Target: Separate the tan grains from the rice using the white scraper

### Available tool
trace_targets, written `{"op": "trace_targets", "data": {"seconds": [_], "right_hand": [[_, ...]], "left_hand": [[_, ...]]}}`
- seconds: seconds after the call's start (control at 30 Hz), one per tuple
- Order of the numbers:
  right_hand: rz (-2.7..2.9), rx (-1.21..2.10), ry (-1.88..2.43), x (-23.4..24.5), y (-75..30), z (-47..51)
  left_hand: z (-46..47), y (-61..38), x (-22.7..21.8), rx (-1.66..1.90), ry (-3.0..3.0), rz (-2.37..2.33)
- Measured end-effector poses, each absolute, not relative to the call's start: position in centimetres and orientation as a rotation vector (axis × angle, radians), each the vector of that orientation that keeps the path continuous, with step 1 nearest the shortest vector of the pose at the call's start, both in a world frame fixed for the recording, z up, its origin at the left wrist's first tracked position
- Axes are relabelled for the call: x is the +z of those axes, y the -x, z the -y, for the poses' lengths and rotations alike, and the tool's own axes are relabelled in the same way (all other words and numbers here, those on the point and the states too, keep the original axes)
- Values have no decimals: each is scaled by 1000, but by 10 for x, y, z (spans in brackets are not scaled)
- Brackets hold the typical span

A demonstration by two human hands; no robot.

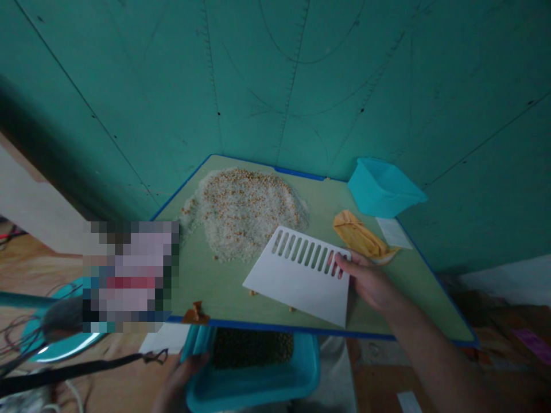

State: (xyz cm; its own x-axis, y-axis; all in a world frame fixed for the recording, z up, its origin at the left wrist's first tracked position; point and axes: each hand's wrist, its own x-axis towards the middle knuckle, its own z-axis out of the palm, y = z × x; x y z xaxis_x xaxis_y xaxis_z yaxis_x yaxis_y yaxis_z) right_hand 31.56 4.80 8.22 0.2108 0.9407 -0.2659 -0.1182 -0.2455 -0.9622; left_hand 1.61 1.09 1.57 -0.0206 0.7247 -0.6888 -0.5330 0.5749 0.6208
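Right hand [365, 280] grips slotted scraper [301, 281] near front edge of desk [215, 292]; left hand [183, 376] at tub [253, 381] below, grip unclear. Grain pile [249, 212] toward back-left corner; best keep scraper edge flat.

Room over the tabletop [200, 284] between mixed heap [247, 212] (broad, low) and near edge [275, 328], white slotted plate [297, 281] a barrier rightward.

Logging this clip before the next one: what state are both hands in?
Left hand: at the left side of the teal basin; too dim to tell its grip.
Right hand: closed on a corner of the white slotted sheet.
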Motion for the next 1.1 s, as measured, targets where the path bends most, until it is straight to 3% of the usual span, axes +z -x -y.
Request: {"op": "trace_targets", "data": {"seconds": [1.1], "right_hand": [[938,1365,1414,83,-322,-60]], "left_hand": [[-6,-23,14,947,-214,-1194]]}}
